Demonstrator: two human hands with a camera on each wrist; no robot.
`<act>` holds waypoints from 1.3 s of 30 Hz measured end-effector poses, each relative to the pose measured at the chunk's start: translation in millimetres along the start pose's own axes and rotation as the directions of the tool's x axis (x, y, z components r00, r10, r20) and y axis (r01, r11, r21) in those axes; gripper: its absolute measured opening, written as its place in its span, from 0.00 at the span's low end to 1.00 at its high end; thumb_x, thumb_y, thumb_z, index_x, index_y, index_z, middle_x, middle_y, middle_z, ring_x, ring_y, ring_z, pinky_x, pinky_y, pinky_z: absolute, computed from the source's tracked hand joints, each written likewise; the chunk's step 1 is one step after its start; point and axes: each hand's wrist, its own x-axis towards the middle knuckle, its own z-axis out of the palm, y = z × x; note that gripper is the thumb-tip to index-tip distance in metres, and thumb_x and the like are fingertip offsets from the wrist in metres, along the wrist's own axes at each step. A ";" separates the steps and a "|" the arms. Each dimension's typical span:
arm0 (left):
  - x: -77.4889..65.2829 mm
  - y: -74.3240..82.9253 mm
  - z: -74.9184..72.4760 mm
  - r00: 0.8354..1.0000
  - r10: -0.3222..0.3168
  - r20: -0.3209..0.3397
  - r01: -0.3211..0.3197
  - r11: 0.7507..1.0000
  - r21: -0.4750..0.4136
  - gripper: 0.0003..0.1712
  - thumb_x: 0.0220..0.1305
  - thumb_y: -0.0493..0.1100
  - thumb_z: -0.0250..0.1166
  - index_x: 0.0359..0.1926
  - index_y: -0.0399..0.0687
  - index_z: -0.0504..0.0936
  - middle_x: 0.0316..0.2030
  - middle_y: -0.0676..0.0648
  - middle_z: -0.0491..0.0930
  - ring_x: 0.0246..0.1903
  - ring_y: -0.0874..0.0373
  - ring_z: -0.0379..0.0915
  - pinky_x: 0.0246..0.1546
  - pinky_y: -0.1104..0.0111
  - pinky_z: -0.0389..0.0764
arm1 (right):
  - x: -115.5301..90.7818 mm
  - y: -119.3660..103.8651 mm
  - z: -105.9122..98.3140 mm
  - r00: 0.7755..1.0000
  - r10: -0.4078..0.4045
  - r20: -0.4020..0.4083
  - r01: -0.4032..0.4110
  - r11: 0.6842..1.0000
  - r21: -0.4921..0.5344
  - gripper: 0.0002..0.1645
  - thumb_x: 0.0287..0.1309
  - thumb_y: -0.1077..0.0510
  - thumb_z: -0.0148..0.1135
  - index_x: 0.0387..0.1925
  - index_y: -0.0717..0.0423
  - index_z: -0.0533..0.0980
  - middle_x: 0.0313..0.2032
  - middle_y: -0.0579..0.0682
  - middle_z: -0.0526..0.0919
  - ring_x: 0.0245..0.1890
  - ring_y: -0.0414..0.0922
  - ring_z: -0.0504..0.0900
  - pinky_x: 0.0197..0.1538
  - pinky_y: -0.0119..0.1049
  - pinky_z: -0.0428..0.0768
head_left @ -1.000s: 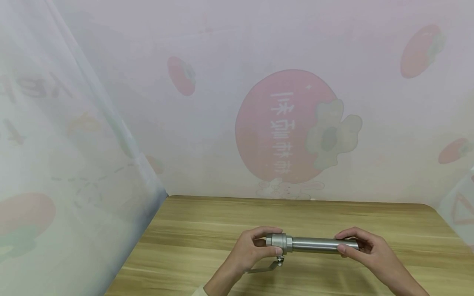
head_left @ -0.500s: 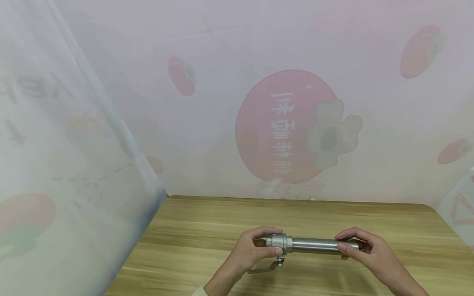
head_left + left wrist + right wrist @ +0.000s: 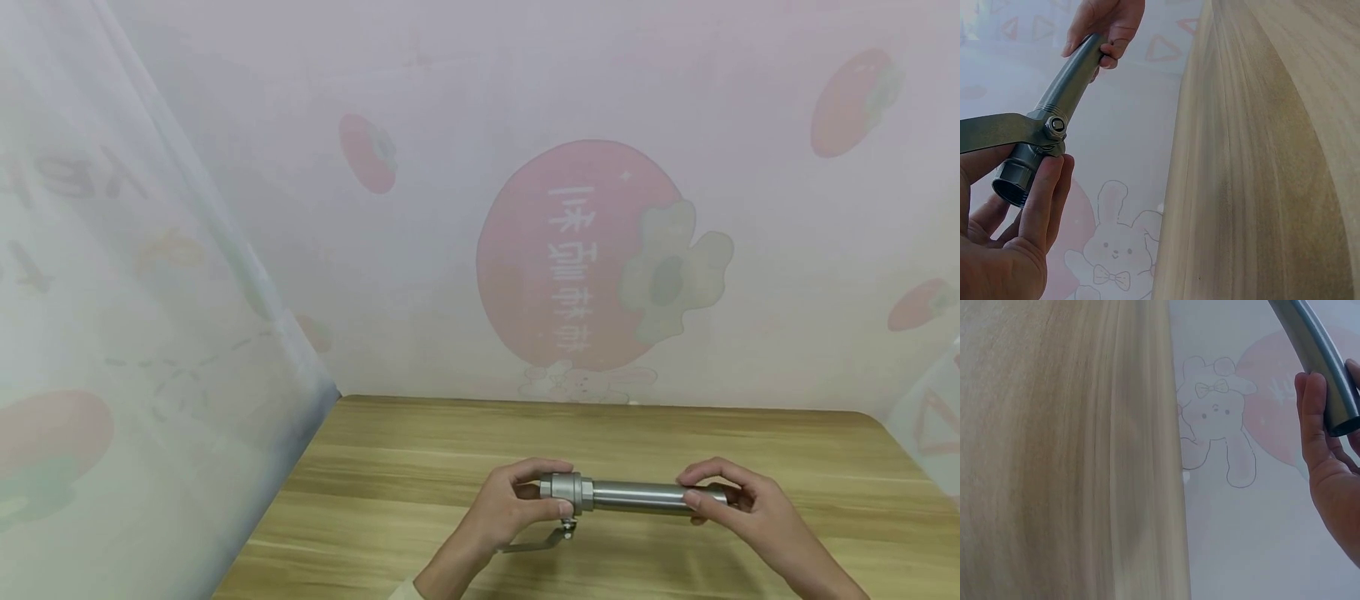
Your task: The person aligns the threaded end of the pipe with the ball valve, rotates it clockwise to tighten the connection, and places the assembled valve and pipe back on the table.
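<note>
My left hand (image 3: 504, 507) grips a steel ball valve (image 3: 566, 493), thumb on the near side and fingers on the far side. Its flat lever handle (image 3: 997, 131) points back toward the left wrist, fixed by a nut (image 3: 1056, 125). A smooth steel pipe (image 3: 637, 497) joins the valve's right end, thread showing at the joint in the left wrist view. Around the pipe's far right end, my right hand (image 3: 750, 504) holds it between thumb and fingers. The pipe's open end (image 3: 1342, 428) shows in the right wrist view. Valve and pipe lie level above the table.
The wood-grain table (image 3: 390, 450) spreads beneath both hands. Behind it hangs a pale curtain (image 3: 420, 292) printed with red fruit and a rabbit; another curtain panel (image 3: 150, 333) slopes down along the left side.
The right-hand fingers have shifted slightly round the pipe's end, with a fingertip now showing beneath it. The left hand and valve stay in place.
</note>
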 end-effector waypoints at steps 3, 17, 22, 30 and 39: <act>0.0 0.2 0.2 1.000 0.000 -0.001 0.000 1.000 0.001 0.25 0.66 0.39 0.79 0.64 0.48 0.87 0.57 0.45 0.87 0.49 0.54 0.88 0.51 0.68 0.86 | -0.4 0.5 -3.0 1.000 -0.014 0.023 0.013 1.000 0.016 0.12 0.77 0.62 0.65 0.58 0.57 0.81 0.52 0.44 0.87 0.41 0.51 0.91 0.49 0.37 0.89; 0.7 -1.5 -0.3 1.000 0.005 -0.001 -0.005 1.000 -0.003 0.28 0.66 0.38 0.78 0.66 0.41 0.85 0.57 0.45 0.87 0.48 0.54 0.88 0.51 0.68 0.86 | -0.6 4.2 -9.0 0.992 -0.015 0.123 0.006 0.998 0.068 0.20 0.71 0.67 0.69 0.62 0.56 0.79 0.55 0.43 0.86 0.45 0.43 0.89 0.47 0.36 0.87; 0.3 -1.3 -0.5 1.000 0.000 -0.007 0.000 1.000 -0.004 0.28 0.66 0.38 0.79 0.66 0.41 0.85 0.58 0.44 0.87 0.48 0.54 0.88 0.51 0.68 0.86 | -0.1 6.6 -8.8 0.989 -0.036 0.146 0.024 0.996 0.084 0.22 0.72 0.67 0.68 0.64 0.58 0.77 0.57 0.44 0.84 0.47 0.43 0.89 0.47 0.36 0.87; 0.5 -1.2 -1.1 1.000 0.005 -0.002 -0.005 1.000 -0.010 0.28 0.66 0.39 0.79 0.66 0.42 0.85 0.58 0.45 0.87 0.48 0.55 0.88 0.51 0.68 0.86 | -0.9 7.1 -7.1 0.993 -0.031 0.113 0.025 0.998 0.054 0.22 0.71 0.67 0.69 0.63 0.56 0.78 0.57 0.44 0.82 0.45 0.43 0.88 0.46 0.36 0.87; 0.3 -0.8 -1.3 1.000 0.007 0.003 -0.007 1.000 -0.010 0.29 0.67 0.38 0.78 0.67 0.39 0.84 0.59 0.44 0.86 0.49 0.55 0.88 0.52 0.68 0.86 | -0.4 9.5 -7.4 0.993 -0.040 0.111 0.035 0.999 0.041 0.21 0.73 0.66 0.68 0.64 0.55 0.78 0.56 0.43 0.83 0.44 0.42 0.87 0.45 0.34 0.86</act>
